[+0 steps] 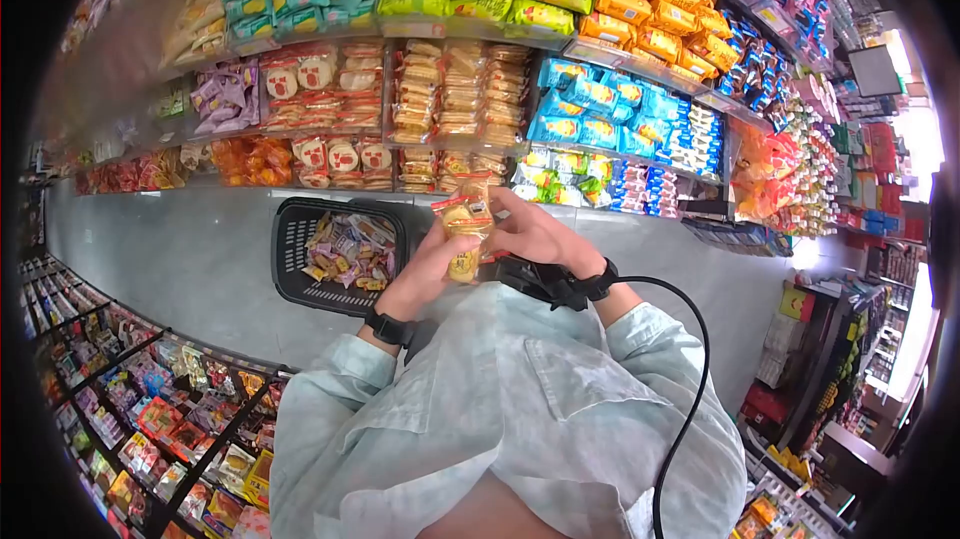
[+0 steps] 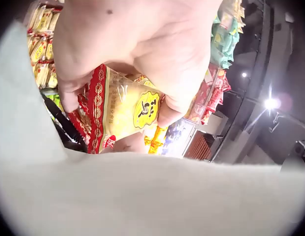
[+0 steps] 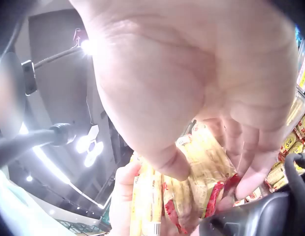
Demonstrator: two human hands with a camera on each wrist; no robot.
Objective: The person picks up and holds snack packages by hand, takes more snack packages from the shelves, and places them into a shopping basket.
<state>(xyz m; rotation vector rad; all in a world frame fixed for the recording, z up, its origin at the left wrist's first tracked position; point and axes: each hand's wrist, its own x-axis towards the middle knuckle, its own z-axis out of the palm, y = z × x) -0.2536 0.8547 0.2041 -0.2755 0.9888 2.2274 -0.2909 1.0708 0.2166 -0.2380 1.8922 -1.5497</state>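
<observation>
Several small clear-and-gold snack packets with red edges are between the two hands, in front of the chest. The left hand (image 1: 425, 264) grips a yellow packet (image 1: 463, 267), its thumb across the front; in the left wrist view the left hand (image 2: 137, 54) pinches a gold packet (image 2: 128, 105) with a red patterned edge. The right hand (image 1: 540, 236) holds packets from the other side. In the right wrist view the right hand (image 3: 192, 78) has its thumb on long yellowish packets (image 3: 206, 157), fingers curled behind them.
A black basket (image 1: 283, 257) with mixed small packets stands on the grey floor (image 1: 200, 274) left of the hands. Shelves of bagged snacks (image 1: 460, 89) run along the front. Racks (image 1: 150, 439) stand at lower left, and a black cable (image 1: 700, 369) hangs from the right wrist.
</observation>
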